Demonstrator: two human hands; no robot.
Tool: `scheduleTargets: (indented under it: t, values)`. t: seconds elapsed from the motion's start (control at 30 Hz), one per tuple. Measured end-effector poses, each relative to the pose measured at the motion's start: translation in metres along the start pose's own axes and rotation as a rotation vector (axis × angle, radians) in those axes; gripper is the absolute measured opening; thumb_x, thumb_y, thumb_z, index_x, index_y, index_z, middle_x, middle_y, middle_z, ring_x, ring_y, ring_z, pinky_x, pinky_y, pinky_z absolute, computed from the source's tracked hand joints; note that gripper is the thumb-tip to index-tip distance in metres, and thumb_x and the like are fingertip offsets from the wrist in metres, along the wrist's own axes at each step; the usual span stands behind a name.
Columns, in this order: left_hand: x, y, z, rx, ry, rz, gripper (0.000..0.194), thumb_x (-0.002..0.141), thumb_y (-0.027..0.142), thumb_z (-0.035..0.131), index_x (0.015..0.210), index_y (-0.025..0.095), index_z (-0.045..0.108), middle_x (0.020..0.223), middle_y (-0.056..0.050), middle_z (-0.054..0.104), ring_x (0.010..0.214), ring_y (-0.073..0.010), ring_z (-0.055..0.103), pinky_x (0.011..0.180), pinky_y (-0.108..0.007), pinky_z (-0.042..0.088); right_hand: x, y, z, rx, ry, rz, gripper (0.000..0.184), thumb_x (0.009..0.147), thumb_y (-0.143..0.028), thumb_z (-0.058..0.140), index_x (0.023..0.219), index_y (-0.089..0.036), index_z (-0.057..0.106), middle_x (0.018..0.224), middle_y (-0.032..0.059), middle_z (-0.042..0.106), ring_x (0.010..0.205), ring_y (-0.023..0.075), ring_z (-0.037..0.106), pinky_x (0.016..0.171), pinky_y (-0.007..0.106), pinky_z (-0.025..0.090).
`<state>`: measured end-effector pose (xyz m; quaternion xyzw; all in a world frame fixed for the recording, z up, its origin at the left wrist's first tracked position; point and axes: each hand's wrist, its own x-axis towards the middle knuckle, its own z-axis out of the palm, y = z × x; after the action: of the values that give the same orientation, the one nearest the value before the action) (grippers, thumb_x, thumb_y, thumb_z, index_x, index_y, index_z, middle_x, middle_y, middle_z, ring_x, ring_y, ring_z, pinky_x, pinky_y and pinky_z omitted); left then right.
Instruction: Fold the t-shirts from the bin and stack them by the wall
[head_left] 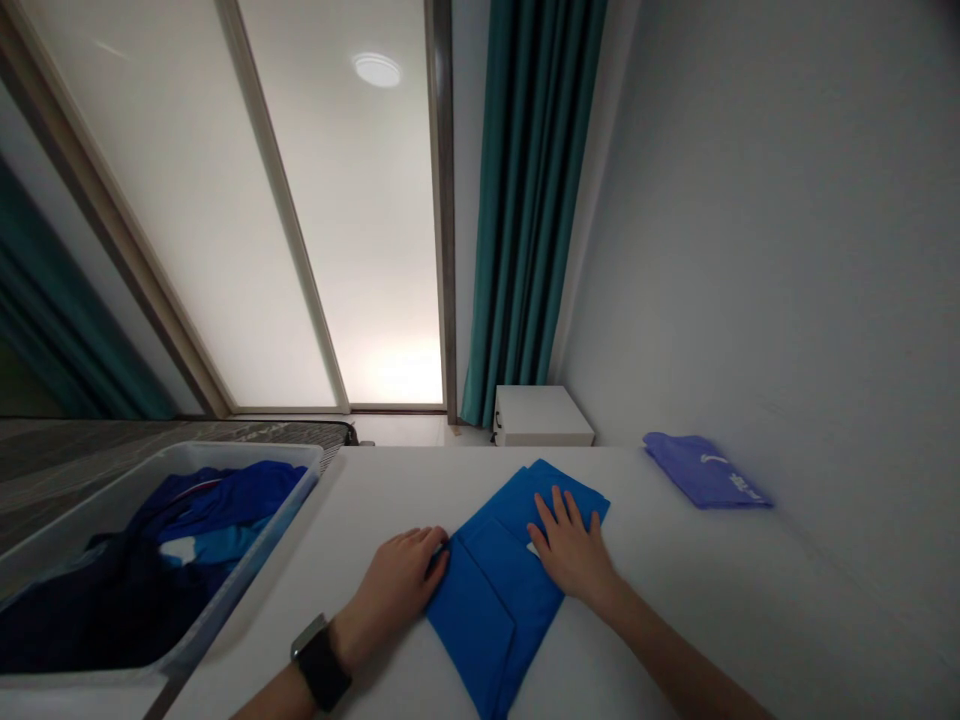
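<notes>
White counter point(675, 610) in a room with teal curtains point(532, 200): what lies on it?

A folded blue garment point(491, 610), right in front of the person.

And the hands?

Left hand point(401, 580) (a black-strapped watch point(321, 660) on its wrist) curls against the garment's edge; whether it grips, I can't tell. Right hand point(571, 548) lies open on top, fingers spread.

What's nearby?

Plastic bin point(225, 455) of dark clothes point(150, 570) at left; folded purple cloth point(705, 470) farther right.

The head-worn camera looks forward and down onto a white table point(720, 590).
</notes>
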<state>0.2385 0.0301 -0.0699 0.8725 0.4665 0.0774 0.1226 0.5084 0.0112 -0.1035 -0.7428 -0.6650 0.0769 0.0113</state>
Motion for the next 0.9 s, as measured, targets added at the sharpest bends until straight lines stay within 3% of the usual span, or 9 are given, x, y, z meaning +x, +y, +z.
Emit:
scheduleTargets:
  t: [0.23,0.43,0.6,0.77,0.83,0.9]
  values:
    - [-0.025,0.015,0.002,-0.115,-0.127,-0.085,0.043,0.097,0.024,0.037,0.14,0.02,0.039,0.116,-0.011,0.069,0.103,-0.0261,0.067,0.088,-0.036,0.049,0.017,0.01,0.001,-0.004,-0.04,-0.233,0.067,0.098,-0.059,0.015,0.155,-0.024,0.018,0.162,0.0094,0.002,0.149,0.0307,0.0,0.114,0.062,0.0]
    - [-0.056,0.029,0.011,-0.19,-0.18,-0.11,0.044,0.095,0.024,0.039,0.138,0.022,0.043,0.113,-0.009,0.071,0.1,-0.0243,0.068,0.087,-0.032,0.049,0.047,0.0,-0.019,0.035,-0.157,-0.564,0.071,0.096,-0.065,0.019,0.155,-0.026,0.011,0.162,0.0066,-0.001,0.149,0.0273,-0.005,0.116,0.057,-0.004]
    - [-0.065,0.034,0.021,-0.228,-0.18,-0.148,0.049,0.092,0.023,0.043,0.14,0.021,0.042,0.107,-0.009,0.072,0.091,-0.0229,0.069,0.079,-0.029,0.049,0.066,-0.018,-0.03,0.046,-0.178,-0.724,0.071,0.096,-0.062,0.029,0.155,-0.028,0.012,0.163,0.0055,0.005,0.149,0.0265,0.001,0.117,0.054,-0.003]
    - [-0.063,0.033,0.013,-0.237,-0.139,-0.17,0.043,0.094,0.029,0.042,0.136,0.023,0.049,0.093,-0.007,0.073,0.083,-0.0229,0.068,0.075,-0.031,0.048,0.068,-0.023,-0.031,0.111,-0.09,-0.729,0.064,0.098,-0.054,0.03,0.155,-0.027,0.019,0.162,0.0057,0.017,0.148,0.0248,0.012,0.118,0.05,0.005]
    - [-0.055,0.028,0.006,-0.235,-0.076,-0.158,0.036,0.095,0.03,0.039,0.127,0.025,0.055,0.088,-0.005,0.073,0.079,-0.0217,0.067,0.073,-0.03,0.047,0.064,-0.022,-0.03,0.149,0.029,-0.639,0.059,0.1,-0.045,0.03,0.153,-0.02,0.027,0.157,0.0098,0.031,0.144,0.024,0.026,0.116,0.046,0.016]
    - [-0.041,0.021,-0.001,-0.216,-0.015,-0.133,0.031,0.095,0.029,0.039,0.118,0.026,0.061,0.086,-0.004,0.072,0.078,-0.0208,0.067,0.072,-0.03,0.046,0.056,-0.02,-0.028,0.166,0.137,-0.54,0.049,0.1,-0.034,0.03,0.142,-0.015,0.045,0.141,0.0131,0.052,0.13,0.0241,0.044,0.109,0.042,0.03]
